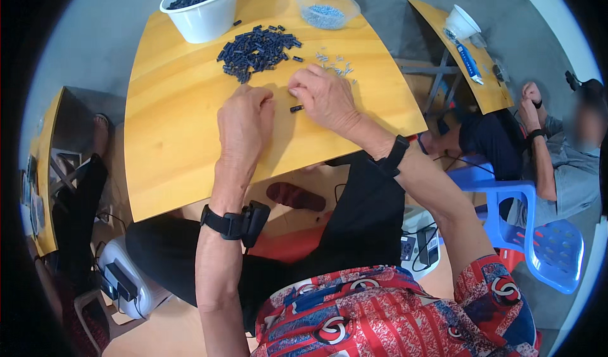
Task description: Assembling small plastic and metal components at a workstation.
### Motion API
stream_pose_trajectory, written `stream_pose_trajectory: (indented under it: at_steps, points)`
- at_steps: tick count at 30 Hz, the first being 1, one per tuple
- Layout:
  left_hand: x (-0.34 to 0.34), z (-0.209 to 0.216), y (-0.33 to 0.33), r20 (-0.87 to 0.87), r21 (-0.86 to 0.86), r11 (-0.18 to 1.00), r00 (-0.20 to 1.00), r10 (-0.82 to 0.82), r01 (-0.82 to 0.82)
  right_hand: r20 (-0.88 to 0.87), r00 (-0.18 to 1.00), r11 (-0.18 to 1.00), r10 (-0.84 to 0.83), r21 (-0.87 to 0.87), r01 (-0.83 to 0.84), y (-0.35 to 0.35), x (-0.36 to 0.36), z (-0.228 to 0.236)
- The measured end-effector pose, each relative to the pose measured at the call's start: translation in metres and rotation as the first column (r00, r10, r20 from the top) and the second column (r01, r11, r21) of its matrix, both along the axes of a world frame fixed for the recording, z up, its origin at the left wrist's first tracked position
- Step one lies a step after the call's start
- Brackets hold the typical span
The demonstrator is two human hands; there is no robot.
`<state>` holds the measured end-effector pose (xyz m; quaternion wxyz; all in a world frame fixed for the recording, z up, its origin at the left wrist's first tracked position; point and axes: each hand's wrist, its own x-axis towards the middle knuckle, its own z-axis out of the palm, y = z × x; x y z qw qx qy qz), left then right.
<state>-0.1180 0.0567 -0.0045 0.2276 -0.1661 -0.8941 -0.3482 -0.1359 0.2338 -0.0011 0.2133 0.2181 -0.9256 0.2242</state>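
- Here, near the frame's centre, the left hand (244, 119) curls over the wooden table (171, 141), fingertips bunched; I cannot tell whether they pinch anything.
- Just right of it, the right hand (325, 98) has its thumb and fingers drawn together, their grip also unclear.
- 1 black piece (296, 109) shows between the 2 hands, right beside the right hand's lower edge.
- The dark pile (259, 50) lies just above both hands, upper centre.
- Small silvery pins (339, 67) scatter above the right hand.
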Motion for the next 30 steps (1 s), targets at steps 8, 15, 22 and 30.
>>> stream_pose_trajectory:
  at_steps: [8,15,22,30]
  points:
    - [0.014,0.001,0.035,-0.011,0.014,0.981,0.981,-0.193,0.193,0.040,0.998,0.980,-0.049,-0.191,0.056,0.009,-0.009,-0.006]
    - [0.015,-0.001,0.017,0.049,0.146,0.970,0.978,-0.204,0.195,0.016,1.000,0.977,-0.004,-0.211,0.007,0.011,-0.005,-0.006]
    - [0.040,0.009,-0.007,0.362,0.868,0.493,0.752,-0.551,-0.057,0.182,0.976,0.782,-0.117,-0.589,0.204,0.078,0.023,0.005]
    - [0.064,0.016,-0.019,0.397,0.798,0.601,0.784,-0.477,-0.039,0.100,0.978,0.919,-0.183,-0.335,0.206,0.100,0.012,0.002]
